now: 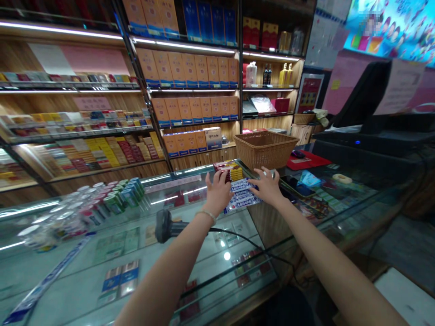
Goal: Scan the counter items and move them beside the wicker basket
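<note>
Several blue-and-white wrapped packets (243, 194) lie in a row on the glass counter (136, 267), between my two hands. Behind them sit red and yellow packets (235, 171). My left hand (218, 194), with a bracelet at the wrist, is at the left side of the packets, fingers spread. My right hand (268, 186) is at their right side, fingers also apart. Neither hand visibly grips anything; whether the fingertips touch the packets I cannot tell. A dark barcode scanner (166, 226) lies left of my left forearm, its cable running under my arms.
A wicker basket (265, 151) stands behind the packets. Rows of cans (115, 201) stand at the left of the counter, near a long blue-and-white strip (50, 278). To the right are a red mat (311, 160) and a black monitor (362, 93). Stocked shelves line the wall.
</note>
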